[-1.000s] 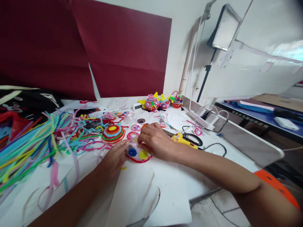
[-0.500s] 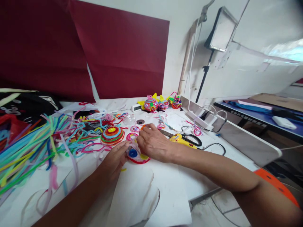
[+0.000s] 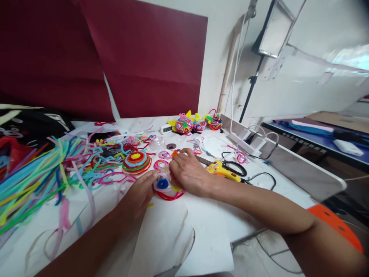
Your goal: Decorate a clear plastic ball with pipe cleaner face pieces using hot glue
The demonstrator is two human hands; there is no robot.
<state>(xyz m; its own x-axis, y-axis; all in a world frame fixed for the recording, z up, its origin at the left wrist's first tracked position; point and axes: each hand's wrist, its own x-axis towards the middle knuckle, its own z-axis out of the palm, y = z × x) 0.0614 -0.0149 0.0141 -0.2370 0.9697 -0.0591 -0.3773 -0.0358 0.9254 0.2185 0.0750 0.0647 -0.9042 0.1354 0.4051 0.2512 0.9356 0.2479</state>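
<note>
My left hand (image 3: 141,190) grips the left edge of a clear plastic half-ball (image 3: 158,187) with its thumb and fingers. On that half-ball sit a blue pipe-cleaner coil (image 3: 163,183), a bit of yellow, and a red pipe-cleaner (image 3: 170,197) along its lower rim. My right hand (image 3: 188,172) is curled over the right side, its fingertips bent down against the piece; what they pinch is hidden. Just behind lie a pink pipe-cleaner ring (image 3: 160,164) and a smaller ring (image 3: 164,155). A striped pipe-cleaner dome (image 3: 136,163) stands to the left, beyond my left hand.
A yellow glue gun (image 3: 221,170) and black-handled scissors (image 3: 235,168) lie right of my right hand. Loose pipe cleaners (image 3: 37,181) pile up at left. Finished-looking decorated balls (image 3: 184,124) stand at the back by a small digital clock (image 3: 165,129). White paper (image 3: 164,234) lies in front.
The view has shifted slightly. My right hand has moved a little to the right on the half-ball, and more of the blue coil shows. The left hand keeps its grip.
</note>
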